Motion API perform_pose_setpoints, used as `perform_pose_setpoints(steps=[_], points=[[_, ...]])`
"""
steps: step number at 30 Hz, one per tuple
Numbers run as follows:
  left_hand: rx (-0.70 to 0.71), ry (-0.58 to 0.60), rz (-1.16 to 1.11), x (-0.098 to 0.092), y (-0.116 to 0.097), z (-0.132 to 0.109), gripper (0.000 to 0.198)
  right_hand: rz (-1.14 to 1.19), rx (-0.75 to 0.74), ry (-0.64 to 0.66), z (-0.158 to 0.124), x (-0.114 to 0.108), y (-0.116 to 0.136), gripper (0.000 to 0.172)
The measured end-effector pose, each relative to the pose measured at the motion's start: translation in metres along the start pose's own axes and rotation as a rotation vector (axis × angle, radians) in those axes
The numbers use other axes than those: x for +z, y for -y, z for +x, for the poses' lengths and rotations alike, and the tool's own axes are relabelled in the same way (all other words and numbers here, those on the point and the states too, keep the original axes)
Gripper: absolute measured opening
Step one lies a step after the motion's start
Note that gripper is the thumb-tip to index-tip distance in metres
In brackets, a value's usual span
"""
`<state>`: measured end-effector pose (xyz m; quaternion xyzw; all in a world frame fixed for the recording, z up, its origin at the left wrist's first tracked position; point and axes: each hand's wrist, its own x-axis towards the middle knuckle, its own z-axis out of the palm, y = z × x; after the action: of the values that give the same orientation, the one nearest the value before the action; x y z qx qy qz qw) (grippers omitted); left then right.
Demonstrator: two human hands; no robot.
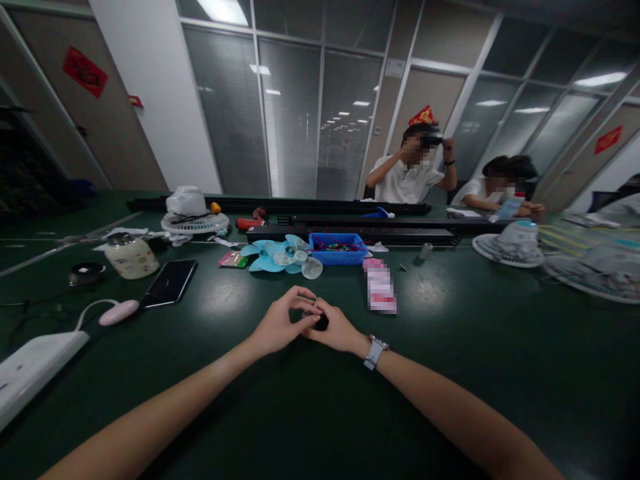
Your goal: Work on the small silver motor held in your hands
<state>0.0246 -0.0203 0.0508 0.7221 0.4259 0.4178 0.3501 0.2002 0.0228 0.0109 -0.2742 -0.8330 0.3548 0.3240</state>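
Note:
Above the middle of the dark green table (320, 413), my left hand (283, 321) and my right hand (337, 327) meet at the fingertips. Both have curled fingers and thumbs brought together. A small dark patch shows between them; whether it is an object or the table behind, I cannot make out. A watch with a grey strap (374, 353) is on my right wrist. Beyond the hands lie light-blue fan blades (273, 257), a blue bin (337, 257) of wires and small parts, and a pink-and-white packet (381, 287).
To the left are a phone (170, 283), a patterned jar (131, 257), a pink oval device (119, 313) and a white power strip (37, 367). White fan parts (195, 223) stand farther back, with others (517, 243) at right. Long black rails (350, 235) cross behind. Two people sit opposite.

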Motion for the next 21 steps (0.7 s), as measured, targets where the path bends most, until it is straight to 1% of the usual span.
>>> perform_pose_setpoints(steps=[4, 6, 9, 13, 21], points=[[-0.027, 0.047, -0.13, -0.001, 0.006, 0.002, 0.037, 0.002, -0.004, -0.005, -0.001, 0.0, 0.001, 0.033], [-0.044, 0.048, -0.136, -0.004, 0.008, 0.004, 0.038, -0.01, 0.008, -0.01, -0.001, 0.0, 0.001, 0.033], [-0.054, 0.036, -0.084, -0.008, 0.009, 0.006, 0.044, -0.025, 0.025, -0.001, -0.001, -0.001, 0.003, 0.034], [-0.068, -0.003, -0.029, -0.011, 0.006, 0.006, 0.048, -0.037, 0.04, -0.002, -0.001, -0.001, 0.004, 0.035], [-0.068, -0.124, 0.078, -0.004, 0.001, 0.002, 0.04, -0.02, 0.048, -0.018, -0.001, 0.001, 0.001, 0.035]])
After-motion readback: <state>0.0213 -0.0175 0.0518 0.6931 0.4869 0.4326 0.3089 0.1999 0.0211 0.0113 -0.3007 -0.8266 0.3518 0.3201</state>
